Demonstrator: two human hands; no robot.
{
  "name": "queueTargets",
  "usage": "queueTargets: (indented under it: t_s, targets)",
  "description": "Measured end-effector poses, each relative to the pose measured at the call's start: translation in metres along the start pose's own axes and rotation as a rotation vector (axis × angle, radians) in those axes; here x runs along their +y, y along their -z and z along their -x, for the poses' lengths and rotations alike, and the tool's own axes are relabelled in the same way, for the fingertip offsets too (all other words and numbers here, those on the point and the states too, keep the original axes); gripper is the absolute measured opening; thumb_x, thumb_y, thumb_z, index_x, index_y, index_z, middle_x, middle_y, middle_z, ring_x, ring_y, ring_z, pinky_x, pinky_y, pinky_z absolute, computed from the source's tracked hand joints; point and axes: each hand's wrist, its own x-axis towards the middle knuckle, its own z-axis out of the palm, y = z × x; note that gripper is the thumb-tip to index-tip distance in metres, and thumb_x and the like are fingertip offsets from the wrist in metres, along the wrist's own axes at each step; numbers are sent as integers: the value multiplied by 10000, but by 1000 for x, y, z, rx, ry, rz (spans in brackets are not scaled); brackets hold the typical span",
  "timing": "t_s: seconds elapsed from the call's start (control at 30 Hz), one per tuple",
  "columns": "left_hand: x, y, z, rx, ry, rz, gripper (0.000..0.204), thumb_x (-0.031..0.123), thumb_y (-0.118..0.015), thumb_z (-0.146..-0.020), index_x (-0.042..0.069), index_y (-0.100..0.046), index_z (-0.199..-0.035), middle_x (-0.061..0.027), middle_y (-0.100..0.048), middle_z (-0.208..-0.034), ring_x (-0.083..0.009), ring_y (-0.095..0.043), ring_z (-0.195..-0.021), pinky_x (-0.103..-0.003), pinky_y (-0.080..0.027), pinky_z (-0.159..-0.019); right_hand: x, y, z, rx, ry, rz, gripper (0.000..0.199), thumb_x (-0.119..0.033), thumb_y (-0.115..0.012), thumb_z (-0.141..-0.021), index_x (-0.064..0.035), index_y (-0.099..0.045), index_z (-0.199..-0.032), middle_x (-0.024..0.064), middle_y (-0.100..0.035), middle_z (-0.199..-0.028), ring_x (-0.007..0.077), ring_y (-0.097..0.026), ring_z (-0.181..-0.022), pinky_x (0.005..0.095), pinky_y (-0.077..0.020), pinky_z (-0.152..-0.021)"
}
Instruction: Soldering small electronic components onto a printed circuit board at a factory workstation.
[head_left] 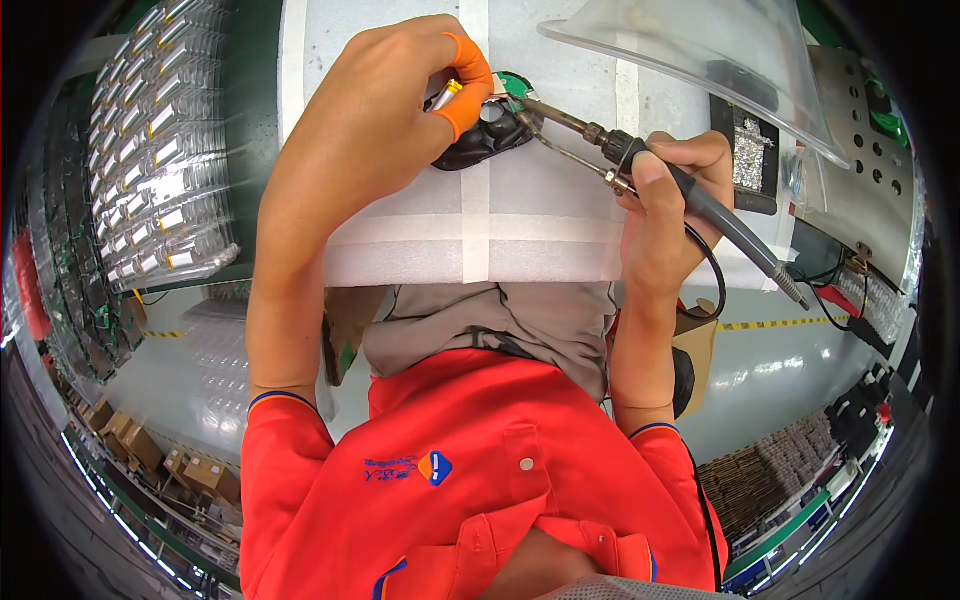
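Observation:
My left hand (400, 95), with orange finger cots on thumb and forefinger, is closed in a pinch above a black moulded plastic housing (478, 148). At its fingertips shows a small silver battery with yellow tape (448, 96), partly hidden by the fingers. A round green circuit board (516, 84) sits at the housing's far end. My right hand (672, 205) is wrapped round a soldering iron (715, 212) with a thin metal tube alongside its shaft. The iron's tip meets or nearly meets the board; contact is too small to tell.
Clear plastic trays of silver parts (165, 140) stand at the left. A black box of small metallic pieces (752, 150) lies right of the white taped mat (400, 255). A transparent cover (690, 45) overhangs the far right, beside a perforated metal panel (868, 150). A cable hangs from the iron.

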Motion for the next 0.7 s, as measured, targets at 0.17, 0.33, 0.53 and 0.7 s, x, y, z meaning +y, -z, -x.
queueTargets:
  t_s: [0.17,0.33,0.53,0.7]
  targets:
    - [0,0,0,-2,-27,-20,79,8,-676,-774,-52,-645,-815,-163,-632,-789,-321,-609,-709,-396,-482,-657,-3,-3,-1,29,8,81,147,-17,-591,-866,-54,-450,-892,1,-422,-666,42,-326,-535,209,-260,-467]
    - [-1,0,0,-8,-43,-1,75,-8,-673,-764,-55,-645,-815,-165,-639,-800,-331,-629,-741,-390,-502,-686,-2,-3,-1,17,0,88,155,-14,-590,-859,-55,-443,-890,-2,-411,-664,42,-316,-534,207,-260,-470]
    - [-4,2,-2,-20,-66,3,76,6,-676,-779,-50,-647,-821,-164,-639,-800,-333,-626,-735,-394,-498,-677,1,1,-1,2,18,-27,179,-16,-662,-875,-19,-490,-924,-6,-510,-693,15,-395,-574,175,-302,-520]
    - [-5,4,-3,-54,-48,-14,90,42,-683,-806,-40,-659,-832,-163,-635,-795,-334,-620,-729,-401,-489,-667,1,1,0,2,16,-5,176,-14,-662,-874,-17,-492,-919,-6,-509,-690,16,-395,-574,175,-299,-519]
